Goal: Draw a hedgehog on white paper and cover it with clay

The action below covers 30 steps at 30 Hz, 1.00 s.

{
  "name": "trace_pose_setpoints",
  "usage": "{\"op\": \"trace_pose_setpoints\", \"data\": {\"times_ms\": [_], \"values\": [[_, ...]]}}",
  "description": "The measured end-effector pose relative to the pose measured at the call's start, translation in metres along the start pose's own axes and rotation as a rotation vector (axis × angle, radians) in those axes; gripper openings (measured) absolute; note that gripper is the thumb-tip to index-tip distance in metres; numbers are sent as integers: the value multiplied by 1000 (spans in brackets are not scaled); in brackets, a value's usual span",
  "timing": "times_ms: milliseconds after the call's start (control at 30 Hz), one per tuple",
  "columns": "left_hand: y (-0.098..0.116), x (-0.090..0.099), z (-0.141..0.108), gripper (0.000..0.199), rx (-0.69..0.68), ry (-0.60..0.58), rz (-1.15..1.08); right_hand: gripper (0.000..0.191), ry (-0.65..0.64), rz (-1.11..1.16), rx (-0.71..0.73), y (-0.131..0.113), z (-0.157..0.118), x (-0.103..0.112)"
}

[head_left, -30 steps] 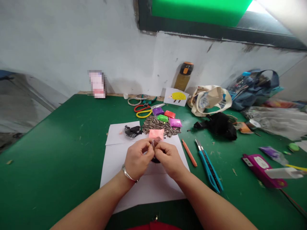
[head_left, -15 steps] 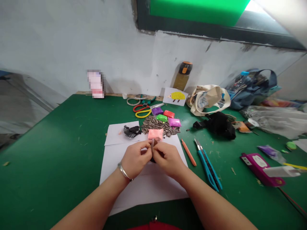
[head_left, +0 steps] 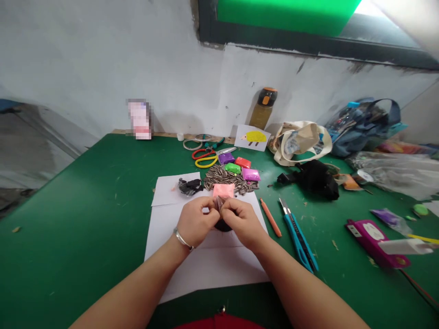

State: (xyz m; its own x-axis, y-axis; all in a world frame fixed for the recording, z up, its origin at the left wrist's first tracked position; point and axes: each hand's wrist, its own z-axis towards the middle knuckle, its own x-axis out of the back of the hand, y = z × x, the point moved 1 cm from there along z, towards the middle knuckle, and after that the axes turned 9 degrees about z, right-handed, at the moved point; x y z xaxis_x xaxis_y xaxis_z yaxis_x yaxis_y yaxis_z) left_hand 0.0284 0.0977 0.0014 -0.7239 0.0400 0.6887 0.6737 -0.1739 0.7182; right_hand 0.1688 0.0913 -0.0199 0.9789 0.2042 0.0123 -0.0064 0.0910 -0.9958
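Over the white paper point(head_left: 206, 269), my left hand point(head_left: 197, 222) and my right hand point(head_left: 245, 224) meet, both closed in a pinch. Between their fingertips is the clear-looking upper edge of a small dark packet point(head_left: 223, 225). Its dark, rounded lower part shows under the fingers; the rest is hidden. Just beyond lies a salmon-pink clay packet point(head_left: 223, 190). Behind it is a heap of striped sunflower seeds point(head_left: 214, 176), with green point(head_left: 232, 168), purple point(head_left: 226, 158), red point(head_left: 243, 162) and pink-violet point(head_left: 251, 174) packets on or beside it. Crumpled black-and-clear wrapping point(head_left: 190, 186) rests at the paper's upper left.
Right of the paper lie an orange stick-like tool point(head_left: 270, 217) and a blue utility knife point(head_left: 299, 242), blade out. Scissors point(head_left: 206, 161) lie behind the seeds. A hedgehog picture card point(head_left: 252, 138), a bottle point(head_left: 262, 108) and a cloth bag point(head_left: 302, 141) stand near the wall.
My hands have shifted slightly, with the fingertips still together. More of the packet's dark lower part now shows beneath them. The camera view has moved a little.
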Motion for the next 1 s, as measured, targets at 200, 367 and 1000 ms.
{"op": "trace_pose_setpoints", "data": {"times_ms": [200,367,1000], "values": [[-2,-5,-3,12,-17,177,-98,16,220,-28,-15,1,0,-1],[-1,-6,-8,12,-168,319,15,17,282,-140,23,-5,1,3],[-23,-6,-3,46,-389,115,103,10,139,-92,-19,-11,3,23]]}}
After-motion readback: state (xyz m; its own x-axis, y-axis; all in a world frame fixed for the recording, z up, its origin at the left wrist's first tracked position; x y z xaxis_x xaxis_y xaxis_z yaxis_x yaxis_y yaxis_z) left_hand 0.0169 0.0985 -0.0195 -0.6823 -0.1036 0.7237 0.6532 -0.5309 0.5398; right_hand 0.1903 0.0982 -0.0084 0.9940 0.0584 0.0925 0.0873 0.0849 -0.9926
